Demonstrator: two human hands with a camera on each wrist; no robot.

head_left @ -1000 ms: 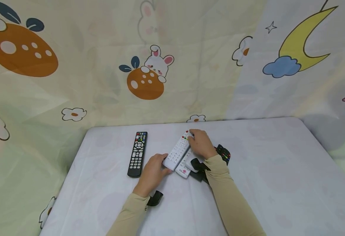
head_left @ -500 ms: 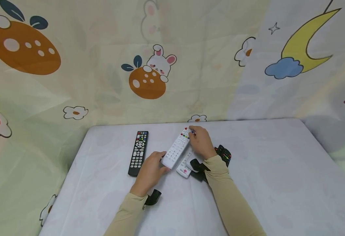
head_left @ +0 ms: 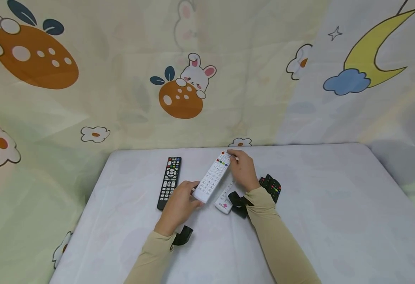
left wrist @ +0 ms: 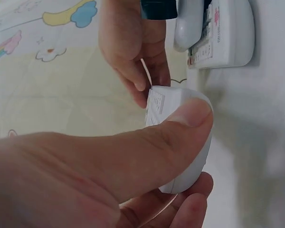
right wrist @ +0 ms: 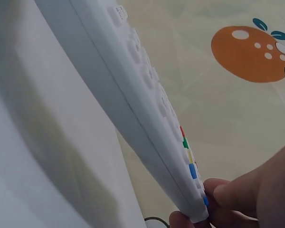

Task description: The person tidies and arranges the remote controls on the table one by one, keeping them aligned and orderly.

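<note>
Both hands hold a white remote control (head_left: 212, 177) with colored buttons near its far end. My left hand (head_left: 180, 205) grips its near end, the thumb along one side and fingers on the other. At the far end my right hand (head_left: 243, 169) pinches the top corner, as the right wrist view also shows. The remote is tilted and raised over the table, with its shadow below it in the left wrist view. Under the right forearm lies a second white remote (head_left: 223, 202), partly hidden. A black remote (head_left: 169, 182) lies left of the left hand.
Right of the right wrist, black remotes (head_left: 272, 187) lie partly covered by the arm. A white cloth covers the table (head_left: 321, 205). Behind it hangs a printed curtain (head_left: 129, 102) with rabbit and moon pictures. Each wrist wears a black strap (head_left: 183, 236).
The white remote has risen off the table and shifted slightly left, away from the second white remote. Both hands moved with it, keeping their hold. The head view has turned slightly left.
</note>
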